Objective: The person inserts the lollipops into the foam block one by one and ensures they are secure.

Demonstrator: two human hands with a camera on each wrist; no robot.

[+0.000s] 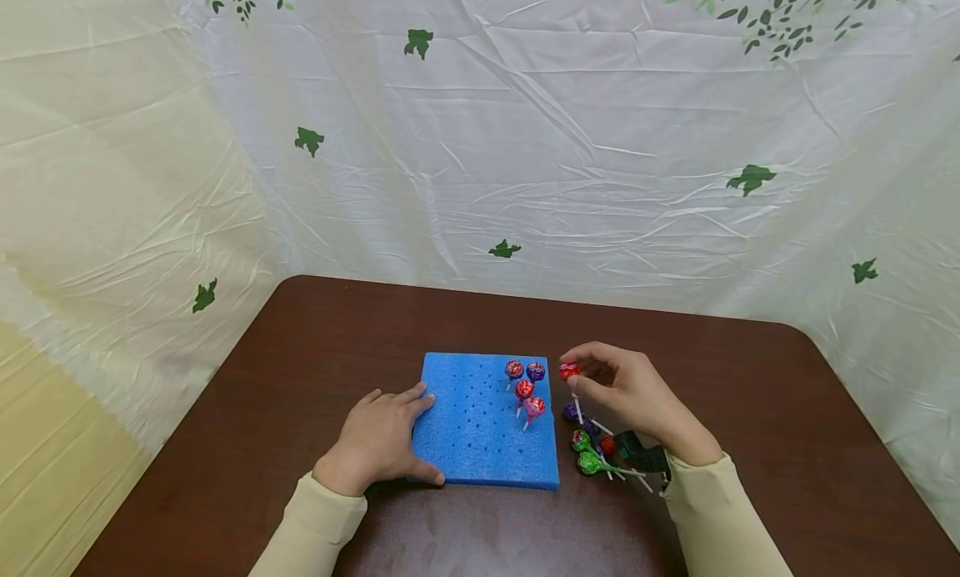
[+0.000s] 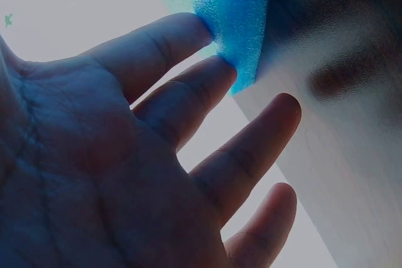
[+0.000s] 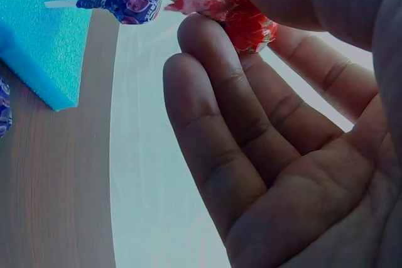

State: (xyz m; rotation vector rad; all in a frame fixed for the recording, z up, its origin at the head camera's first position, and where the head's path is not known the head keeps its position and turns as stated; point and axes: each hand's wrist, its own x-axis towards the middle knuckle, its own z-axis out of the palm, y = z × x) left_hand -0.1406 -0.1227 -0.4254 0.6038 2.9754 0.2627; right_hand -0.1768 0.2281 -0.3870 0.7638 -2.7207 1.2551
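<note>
My right hand (image 1: pixel 626 389) pinches a red-wrapped lollipop (image 1: pixel 569 371) by its head, thumb on one side and fingers on the other, just right of the blue foam block (image 1: pixel 480 427). Its white stick points down in the head view. My left hand (image 1: pixel 386 439) rests against the block's left edge, fingers spread, thumb at the near corner; in the left wrist view two fingertips (image 2: pixel 223 73) meet the foam's side. Several lollipops stand upright in the block's right part, among them a red one (image 1: pixel 524 389), a purple one (image 1: pixel 536 371) and a pink one (image 1: pixel 534 407).
Loose lollipops, green (image 1: pixel 588 462), purple and red, lie in a pile right of the block, under my right wrist. Rows of small holes dot the foam. A dark brown table (image 1: pixel 375 335) carries everything, with a white leaf-printed curtain (image 1: pixel 600 185) behind it.
</note>
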